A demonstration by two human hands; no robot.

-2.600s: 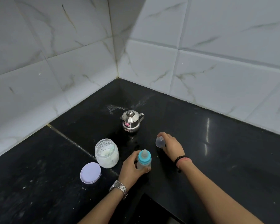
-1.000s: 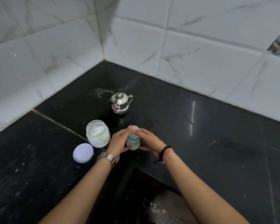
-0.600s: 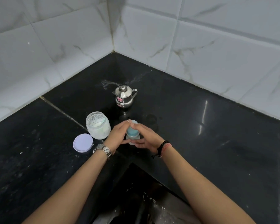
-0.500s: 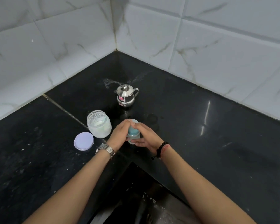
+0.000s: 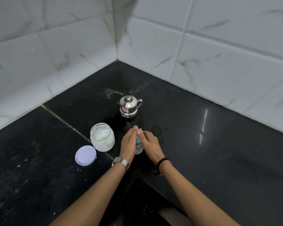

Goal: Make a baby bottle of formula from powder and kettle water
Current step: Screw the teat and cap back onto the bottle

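Now that the clear cap is back over its blue collar, the small clear baby bottle [image 5: 138,148] stands on the black stone counter [image 5: 203,152]. Your left hand [image 5: 128,143] and right hand [image 5: 151,145] press it between flat palms, fingers straight, ready for rolling to mix.

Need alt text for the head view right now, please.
Both hands, left hand and right hand, press flat-fingered around a small baby bottle on a black counter. Nearby: open powder jar, its lid, steel kettle.
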